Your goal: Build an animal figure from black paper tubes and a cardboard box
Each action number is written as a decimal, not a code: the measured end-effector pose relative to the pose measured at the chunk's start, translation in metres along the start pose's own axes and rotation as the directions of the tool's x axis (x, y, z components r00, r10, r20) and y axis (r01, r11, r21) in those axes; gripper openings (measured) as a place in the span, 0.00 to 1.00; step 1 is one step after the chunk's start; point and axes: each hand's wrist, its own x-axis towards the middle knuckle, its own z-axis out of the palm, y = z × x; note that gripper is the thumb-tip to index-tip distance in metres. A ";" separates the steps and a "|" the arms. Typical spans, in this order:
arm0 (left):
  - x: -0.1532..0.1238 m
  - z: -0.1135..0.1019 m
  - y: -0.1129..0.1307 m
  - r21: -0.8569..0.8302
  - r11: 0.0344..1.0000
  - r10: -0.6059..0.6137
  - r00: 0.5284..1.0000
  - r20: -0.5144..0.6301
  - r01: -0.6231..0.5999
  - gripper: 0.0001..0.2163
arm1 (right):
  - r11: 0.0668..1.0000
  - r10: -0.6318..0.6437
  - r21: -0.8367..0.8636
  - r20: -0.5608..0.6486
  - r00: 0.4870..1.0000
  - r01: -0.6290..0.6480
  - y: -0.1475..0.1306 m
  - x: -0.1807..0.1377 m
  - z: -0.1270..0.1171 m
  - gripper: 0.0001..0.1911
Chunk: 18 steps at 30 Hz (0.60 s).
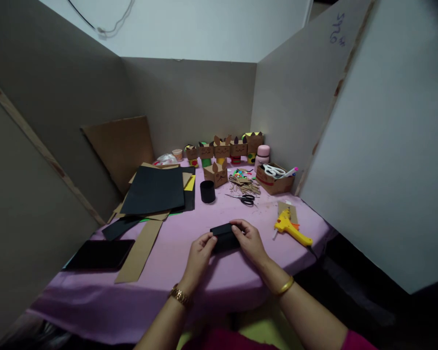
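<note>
Above the front part of the pink-covered table (168, 257), both hands hold a piece of folded black paper (225, 238). My left hand (201, 250) is closed on its left end, thumb on top. Its right end is pinched by my right hand (250, 240), with the thumb lying over the upper face. The fingers under the paper are hidden. Just beyond it stands a black paper tube (207, 192), upright and untouched. A pair of black-handled scissors (247, 199) lies to the right of the tube.
A yellow glue gun (290, 228) lies at the right. Black sheets (155, 189), a cardboard strip (142, 253) and a dark tablet (100, 255) occupy the left. Behind are cardboard animal figures (222, 150), cardboard scraps (244, 184), a box (273, 182) holding white scissors, and a pink bottle (263, 154).
</note>
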 end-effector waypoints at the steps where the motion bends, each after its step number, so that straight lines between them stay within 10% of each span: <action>1: 0.000 -0.001 0.000 -0.008 1.000 -0.006 1.000 -0.017 0.006 0.12 | 1.000 0.001 -0.023 -0.023 1.000 -0.001 0.000 0.000 0.000 0.12; 10: 0.001 -0.002 0.002 -0.067 0.997 -0.051 0.995 -0.088 0.045 0.13 | 0.861 -0.087 -0.498 -0.351 0.932 -0.108 0.011 -0.015 -0.093 0.18; 18: 0.003 0.000 0.004 -0.088 0.994 -0.067 0.993 -0.097 0.058 0.13 | 0.533 0.001 -0.819 -0.249 0.968 -0.211 0.028 -0.010 -0.149 0.27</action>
